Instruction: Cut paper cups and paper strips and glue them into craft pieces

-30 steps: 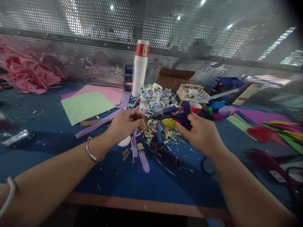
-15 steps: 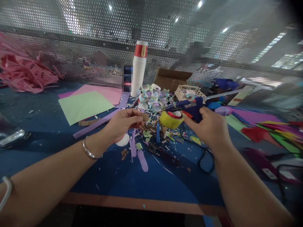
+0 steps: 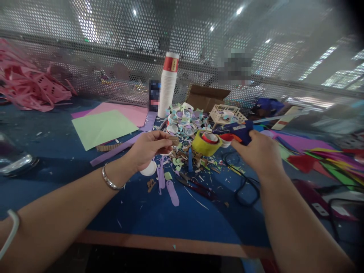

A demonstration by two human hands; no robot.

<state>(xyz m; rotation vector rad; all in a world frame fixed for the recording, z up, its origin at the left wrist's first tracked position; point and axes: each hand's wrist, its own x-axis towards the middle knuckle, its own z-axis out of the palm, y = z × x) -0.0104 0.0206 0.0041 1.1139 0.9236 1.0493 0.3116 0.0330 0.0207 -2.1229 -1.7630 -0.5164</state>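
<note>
My right hand is wrapped round the handle of a blue glue gun, with a clear glue stick poking out of its back. The gun's nozzle points left, close above a yellow tape roll. My left hand pinches a small brown piece of corrugated cardboard between thumb and fingers. Beneath the left hand lies a white paper disc. Purple paper strips and a pair of scissors rest on the table in front, among paper scraps.
A tall stack of paper cups stands at the back beside a heap of small decorated rings. Coloured sheets lie left, pink plastic farther left. Paper sheets and the black cord are on the right.
My right hand has moved the glue gun to the right, and its nozzle has drawn back over the tape roll. The left hand stays nearly in place with the cardboard piece.
</note>
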